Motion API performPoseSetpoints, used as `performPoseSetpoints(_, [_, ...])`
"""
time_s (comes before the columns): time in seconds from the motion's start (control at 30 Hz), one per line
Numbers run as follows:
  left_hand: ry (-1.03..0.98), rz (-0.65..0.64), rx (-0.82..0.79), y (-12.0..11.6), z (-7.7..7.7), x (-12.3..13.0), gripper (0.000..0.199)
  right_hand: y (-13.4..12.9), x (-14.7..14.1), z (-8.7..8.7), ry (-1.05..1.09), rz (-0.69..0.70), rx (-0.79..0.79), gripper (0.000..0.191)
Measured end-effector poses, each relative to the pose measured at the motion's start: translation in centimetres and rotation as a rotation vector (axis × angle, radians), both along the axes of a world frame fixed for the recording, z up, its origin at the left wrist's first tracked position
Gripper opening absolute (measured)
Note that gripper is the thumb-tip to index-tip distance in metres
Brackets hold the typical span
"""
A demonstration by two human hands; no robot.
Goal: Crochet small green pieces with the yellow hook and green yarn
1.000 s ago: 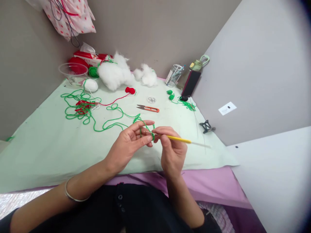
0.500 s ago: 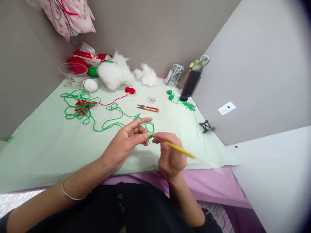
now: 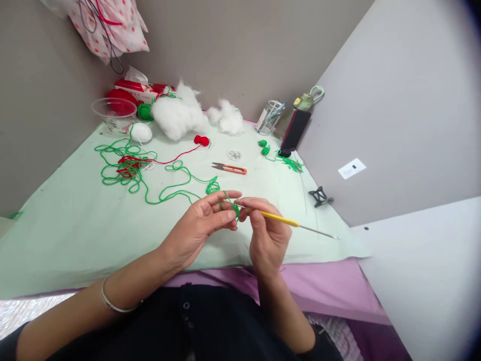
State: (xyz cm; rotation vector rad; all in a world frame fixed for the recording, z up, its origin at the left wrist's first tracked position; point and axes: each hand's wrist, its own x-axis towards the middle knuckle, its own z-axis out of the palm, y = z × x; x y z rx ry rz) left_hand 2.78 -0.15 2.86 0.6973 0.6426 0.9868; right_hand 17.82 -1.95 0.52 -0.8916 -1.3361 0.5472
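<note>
Pinched green yarn (image 3: 236, 211) in left hand (image 3: 197, 220), gripped hook (image 3: 280, 218) in right hand (image 3: 269, 234); apparently stitched between, next needing steady tension.

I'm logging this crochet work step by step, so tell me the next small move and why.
Probably draw the yellow-handled hook back with the right hand: its front end lies at the small green piece pinched in the left hand, and green yarn crosses the left fingers.
</note>
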Motion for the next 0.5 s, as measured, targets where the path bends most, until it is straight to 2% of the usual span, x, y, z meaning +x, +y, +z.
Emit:
performPoseSetpoints(0.13, [0.025,0.054,0.021,-0.2,-0.3,0.5,0.040,-0.4,-0.3,-0.8,-0.208,-0.124,0.121,0.024])
performPoseSetpoints(0.2, [-0.032,0.053,-0.027,-0.1,-0.5,0.5,0.037,-0.5,-0.3,-1.4,-0.368,-0.215,0.238,0.033])
performPoseSetpoints(0.27, [-0.097,0.006,-0.098,0.1,-0.8,0.4,0.032,-0.5,-0.1,-1.6,-0.432,-0.248,0.292,0.036])
performPoseSetpoints(0.37, [-0.123,-0.043,-0.159,0.5,-0.9,0.0,0.027,-0.2,0.4,-1.1,-0.211,-0.171,0.150,0.024])
performPoseSetpoints(0.43, [-0.097,-0.021,-0.127,0.7,-0.8,-0.2,0.027,0.0,0.6,-0.6,0.009,-0.088,0.020,0.019])
performPoseSetpoints(0.5, [-0.039,0.016,-0.040,0.6,-0.6,-0.2,0.028,0.2,0.6,-0.2,0.115,-0.004,-0.050,0.018])
